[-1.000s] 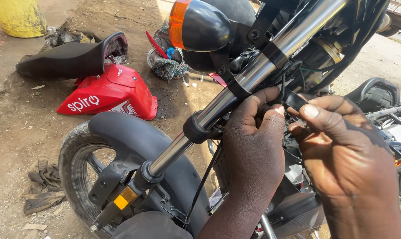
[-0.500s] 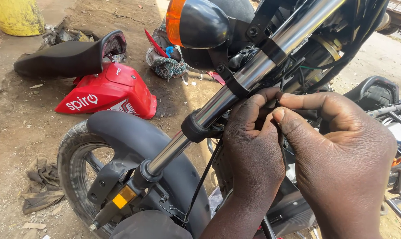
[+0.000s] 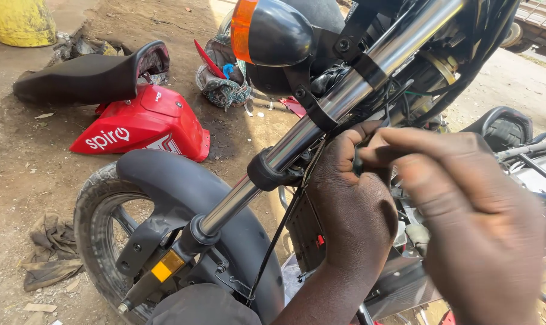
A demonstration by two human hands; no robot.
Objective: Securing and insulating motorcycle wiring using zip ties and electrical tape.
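A motorcycle's front end fills the view, with a chrome fork tube [image 3: 321, 123] running down to a black front mudguard [image 3: 182, 192] and the tyre [image 3: 95, 229]. My left hand [image 3: 351, 210] is closed just right of the fork, its fingers pinching a thin dark wire or cable [image 3: 358, 161] behind the tube. My right hand [image 3: 477, 222] lies over it from the right, finger and thumb pinched on the same dark piece. What lies beneath both hands is hidden. A thin black cable [image 3: 279, 235] hangs down below the left hand.
An orange turn signal [image 3: 270, 33] juts above the fork. On the dirt at left lie a red body panel [image 3: 143, 126], a black seat [image 3: 86, 75], rags [image 3: 47, 253] and a yellow drum [image 3: 20, 21]. A bundle of cloth [image 3: 221, 84] lies behind.
My right hand has moved left and closer, from beside the left hand to over it, now covering much of the wiring. The left hand stays by the fork.
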